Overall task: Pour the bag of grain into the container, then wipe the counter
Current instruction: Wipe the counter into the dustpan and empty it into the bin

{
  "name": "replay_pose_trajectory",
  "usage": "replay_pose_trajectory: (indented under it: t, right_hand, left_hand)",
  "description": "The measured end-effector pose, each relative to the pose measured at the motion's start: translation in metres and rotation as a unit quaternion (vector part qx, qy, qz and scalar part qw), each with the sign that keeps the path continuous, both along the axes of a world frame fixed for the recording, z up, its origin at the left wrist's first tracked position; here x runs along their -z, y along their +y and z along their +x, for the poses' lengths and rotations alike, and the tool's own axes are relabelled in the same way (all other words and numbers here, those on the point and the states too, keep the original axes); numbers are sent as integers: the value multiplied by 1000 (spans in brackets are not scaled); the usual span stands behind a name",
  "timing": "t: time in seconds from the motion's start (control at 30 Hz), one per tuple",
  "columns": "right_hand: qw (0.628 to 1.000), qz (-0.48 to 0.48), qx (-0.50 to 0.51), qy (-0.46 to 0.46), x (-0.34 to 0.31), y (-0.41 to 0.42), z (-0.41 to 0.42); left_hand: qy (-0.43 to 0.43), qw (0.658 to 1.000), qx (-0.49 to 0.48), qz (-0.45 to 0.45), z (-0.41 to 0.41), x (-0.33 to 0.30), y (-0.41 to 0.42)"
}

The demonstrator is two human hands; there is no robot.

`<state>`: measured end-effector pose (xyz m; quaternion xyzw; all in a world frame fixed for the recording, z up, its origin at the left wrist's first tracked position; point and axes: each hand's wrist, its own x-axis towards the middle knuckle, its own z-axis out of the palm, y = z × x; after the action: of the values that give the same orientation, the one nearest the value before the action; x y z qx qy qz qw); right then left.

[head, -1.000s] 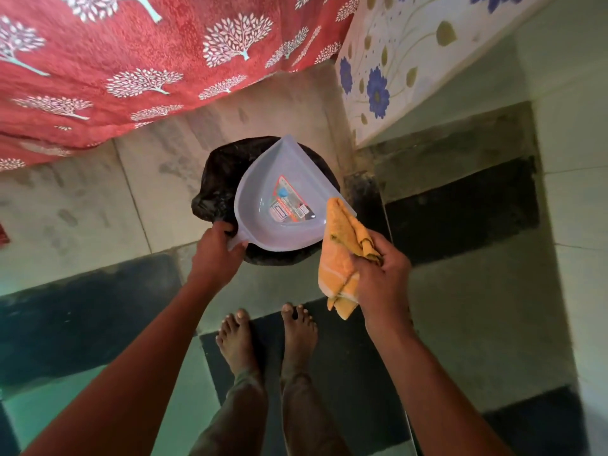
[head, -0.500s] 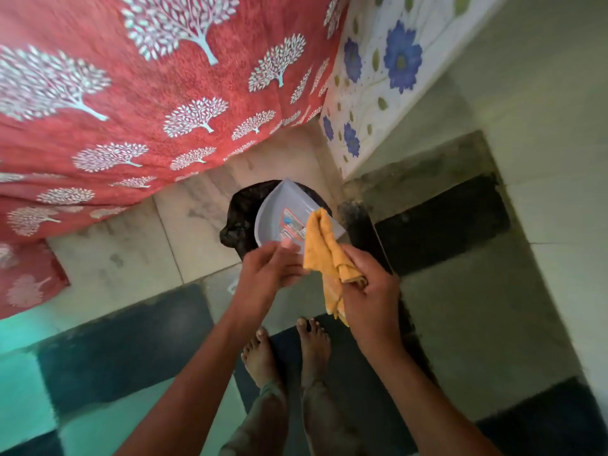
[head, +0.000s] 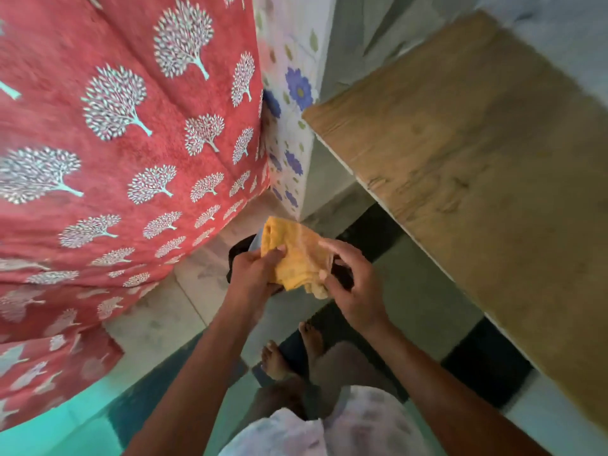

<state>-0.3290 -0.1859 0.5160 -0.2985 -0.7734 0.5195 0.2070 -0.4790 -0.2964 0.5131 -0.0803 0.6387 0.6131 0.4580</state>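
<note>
Both forearms are extended forward and down, meeting above the floor. A crumpled yellow cloth [head: 297,258] is pinched at its left edge by the left hand [head: 253,274]. The right hand [head: 353,284] is curled on the cloth's right side, fingers loosely bent. The wooden counter [head: 477,166] is seen to the right.
</note>
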Motion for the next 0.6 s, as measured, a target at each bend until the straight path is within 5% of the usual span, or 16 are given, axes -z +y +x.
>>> replay_pose_trajectory:
  t: [0.17,0.3,0.37,0.6]
  right_hand:
    - [964,-180,189,-43,-37,21,26]
    - [853,-458,217,127,-51,58,36]
    - [836,-471,236,152,-63,84,43]
    - [887,-314,321,109,-76,194,59]
  left_hand:
    - [-79,991,36,103,20,-53,27]
    - [-103,978,91,155,35,-76,72]
    - [-92,977,118,154,41,-82,100]
    - [86,986,135,52,52,-94,195]
